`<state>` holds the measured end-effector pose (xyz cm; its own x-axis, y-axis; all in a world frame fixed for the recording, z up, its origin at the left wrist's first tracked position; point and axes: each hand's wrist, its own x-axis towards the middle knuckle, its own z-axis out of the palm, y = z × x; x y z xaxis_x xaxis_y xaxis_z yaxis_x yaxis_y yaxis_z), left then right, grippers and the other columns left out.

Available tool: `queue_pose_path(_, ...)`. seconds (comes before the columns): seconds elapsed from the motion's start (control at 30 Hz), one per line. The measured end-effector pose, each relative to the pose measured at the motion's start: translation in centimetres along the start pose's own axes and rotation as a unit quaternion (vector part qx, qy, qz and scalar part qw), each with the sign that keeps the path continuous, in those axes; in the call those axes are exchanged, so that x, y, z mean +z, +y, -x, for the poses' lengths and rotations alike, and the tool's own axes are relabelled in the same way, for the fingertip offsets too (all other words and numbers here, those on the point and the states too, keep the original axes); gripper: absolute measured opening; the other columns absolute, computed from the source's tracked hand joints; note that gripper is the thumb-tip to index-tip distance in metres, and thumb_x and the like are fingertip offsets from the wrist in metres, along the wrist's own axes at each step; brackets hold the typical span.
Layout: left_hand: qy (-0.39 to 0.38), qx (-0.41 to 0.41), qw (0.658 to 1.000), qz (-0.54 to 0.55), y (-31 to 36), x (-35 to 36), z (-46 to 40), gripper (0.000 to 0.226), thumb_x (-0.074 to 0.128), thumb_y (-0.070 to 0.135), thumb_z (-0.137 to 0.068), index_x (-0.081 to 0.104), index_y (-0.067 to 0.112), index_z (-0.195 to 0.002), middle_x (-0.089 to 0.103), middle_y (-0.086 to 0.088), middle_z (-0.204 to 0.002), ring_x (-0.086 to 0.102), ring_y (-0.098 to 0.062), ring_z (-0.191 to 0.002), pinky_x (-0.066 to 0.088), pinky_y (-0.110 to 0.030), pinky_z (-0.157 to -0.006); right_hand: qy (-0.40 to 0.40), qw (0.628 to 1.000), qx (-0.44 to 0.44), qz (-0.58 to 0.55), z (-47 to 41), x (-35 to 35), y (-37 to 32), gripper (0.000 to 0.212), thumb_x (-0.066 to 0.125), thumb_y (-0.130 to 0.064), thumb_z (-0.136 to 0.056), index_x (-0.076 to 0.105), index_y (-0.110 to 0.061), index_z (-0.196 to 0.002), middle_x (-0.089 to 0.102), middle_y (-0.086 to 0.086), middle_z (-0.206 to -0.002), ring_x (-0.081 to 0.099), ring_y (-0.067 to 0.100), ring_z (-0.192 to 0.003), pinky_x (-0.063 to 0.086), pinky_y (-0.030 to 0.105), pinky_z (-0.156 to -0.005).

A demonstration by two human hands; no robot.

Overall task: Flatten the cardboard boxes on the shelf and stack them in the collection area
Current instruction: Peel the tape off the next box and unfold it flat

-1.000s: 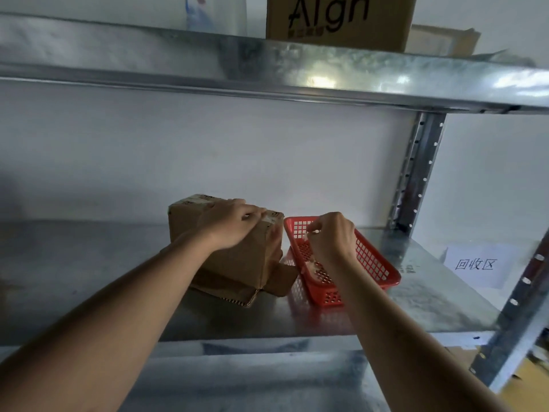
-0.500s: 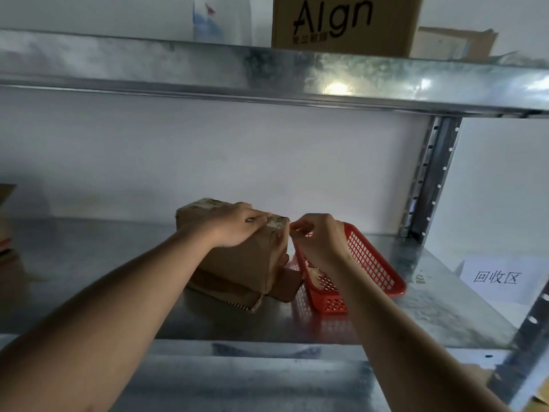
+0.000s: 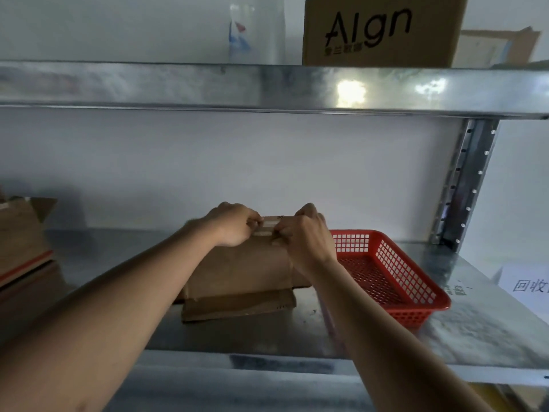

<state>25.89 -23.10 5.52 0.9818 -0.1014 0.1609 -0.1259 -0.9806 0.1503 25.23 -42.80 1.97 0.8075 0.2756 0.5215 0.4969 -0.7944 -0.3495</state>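
A small brown cardboard box (image 3: 237,272) stands on the metal shelf (image 3: 267,334), with an opened flap lying flat under its front. Pale tape runs along the box's top edge. My left hand (image 3: 231,224) is curled on that top edge at the left and pinches at the tape. My right hand (image 3: 303,233) grips the top right corner, fingers curled over the edge. The two hands nearly touch. The back of the box is hidden behind them.
A red plastic basket (image 3: 395,278) sits just right of the box. Another cardboard box with red tape (image 3: 23,242) stands at the far left. A paper label (image 3: 528,286) lies at the right. The upper shelf (image 3: 267,87) carries a printed carton (image 3: 380,31).
My right hand left the red basket and came left onto the box's top corner. The box has turned to face me squarely. My left hand stayed on its top edge.
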Motion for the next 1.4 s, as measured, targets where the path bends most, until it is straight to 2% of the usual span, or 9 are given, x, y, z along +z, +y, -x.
queue_pose_path(0.13, -0.025, 0.007, 0.999, 0.044, -2.9, -1.0, 0.5, 0.031, 0.048, 0.044, -0.106, 0.067, 0.049, -0.130, 0.063, 0.007, -0.117, 0.063, -0.022, -0.108, 0.050, -0.033, -0.093, -0.004, 0.999, 0.032, -0.005, -0.8, 1.1, -0.5, 0.046, 0.055, 0.005, -0.089, 0.076, -0.023, -0.119, 0.064, 0.004, -0.116, 0.063, 0.028, -0.105, 0.042, 0.027, -0.076)
queue_pose_path(0.27, -0.026, 0.020, 0.996, 0.089, -5.0, -1.4, 1.1, 0.034, 0.057, 0.051, -0.102, 0.070, 0.039, -0.131, 0.057, 0.023, -0.075, 0.058, 0.008, -0.064, 0.036, -0.009, -0.059, -0.074, 0.989, 0.073, -0.104, -1.9, 1.3, -1.9, 0.040, 0.047, -0.009, -0.098, 0.075, -0.022, -0.122, 0.072, 0.007, -0.120, 0.063, 0.027, -0.107, 0.048, 0.031, -0.080)
queue_pose_path(0.37, -0.027, 0.020, 0.993, 0.116, -6.2, -0.4, 1.6, 0.040, 0.053, 0.056, -0.101, 0.067, 0.039, -0.135, 0.057, 0.009, -0.111, 0.064, -0.011, -0.099, 0.044, -0.023, -0.084, -0.139, 0.968, 0.109, -0.181, -2.5, 2.0, -2.8, 0.037, 0.047, -0.036, -0.105, 0.066, -0.019, -0.132, 0.067, 0.007, -0.126, 0.062, 0.027, -0.116, 0.052, 0.037, -0.092)
queue_pose_path(0.5, -0.029, 0.023, 0.989, 0.142, -6.4, 0.6, 2.4, 0.045, 0.045, 0.045, -0.108, 0.050, 0.035, -0.152, 0.016, 0.008, -0.169, 0.016, -0.021, -0.156, 0.015, -0.034, -0.125, -0.148, 0.927, 0.123, -0.323, -2.7, 3.7, -3.7, 0.040, 0.045, -0.035, -0.109, 0.056, -0.014, -0.141, 0.065, 0.011, -0.132, 0.062, 0.030, -0.122, 0.053, 0.051, -0.103)
queue_pose_path(0.63, -0.055, 0.072, 0.981, 0.170, -6.6, 0.6, 2.2, 0.039, 0.039, 0.030, -0.113, 0.053, 0.044, -0.147, 0.044, 0.010, -0.158, 0.038, -0.015, -0.146, 0.027, -0.023, -0.112, -0.093, 0.932, 0.129, -0.325, -2.8, 4.5, -4.2, 0.040, 0.056, -0.038, -0.105, 0.062, -0.013, -0.135, 0.066, 0.007, -0.129, 0.064, 0.028, -0.120, 0.057, 0.049, -0.098)
queue_pose_path(0.8, -0.024, 0.050, 0.987, 0.151, -6.1, 1.1, 1.2, 0.040, 0.038, 0.036, -0.112, 0.050, 0.043, -0.149, 0.039, 0.010, -0.163, 0.035, -0.017, -0.150, 0.025, -0.024, -0.111, -0.091, 0.929, 0.164, -0.319, -1.5, 3.3, -3.5, 0.025, 0.059, -0.041, -0.102, 0.071, -0.024, -0.116, 0.072, 0.002, -0.094, 0.074, 0.018, -0.070, 0.058, 0.027, -0.051)
queue_pose_path(0.93, -0.009, 0.049, 0.995, 0.089, -4.8, 1.6, 0.5, 0.042, 0.037, 0.035, -0.112, 0.048, 0.037, -0.153, 0.035, 0.006, -0.166, 0.032, -0.021, -0.152, 0.024, -0.027, -0.111, -0.154, 0.896, 0.250, -0.334, -0.7, 1.1, -3.2, 0.039, 0.063, -0.044, -0.100, 0.074, -0.007, -0.101, 0.077, 0.013, -0.087, 0.077, 0.024, -0.063, 0.064, 0.036, -0.059)
queue_pose_path(1.2, -0.006, 0.047, 0.999, 0.028, -4.2, 1.2, 0.2, 0.043, 0.035, 0.036, -0.111, 0.050, 0.033, -0.152, 0.043, 0.001, -0.162, 0.040, -0.026, -0.147, 0.034, -0.044, -0.119, -0.143, 0.881, 0.217, -0.395, 1.1, -2.4, -2.3, 0.008, 0.084, -0.005, -0.083, 0.081, -0.008, -0.090, 0.078, 0.016, -0.080, 0.078, 0.022, -0.073, 0.064, 0.026, -0.070)
queue_pose_path(1.4, -0.023, 0.023, 0.999, 0.006, -3.6, 0.8, 0.4, 0.046, 0.033, 0.050, -0.110, 0.056, 0.034, -0.145, 0.055, 0.001, -0.151, 0.052, -0.026, -0.134, 0.041, -0.042, -0.110, -0.032, 0.959, 0.111, -0.258, 1.5, -1.9, -2.2, 0.018, 0.084, -0.007, -0.083, 0.079, -0.024, -0.083, 0.075, -0.007, -0.067, 0.075, 0.014, -0.067, 0.058, 0.019, -0.059)
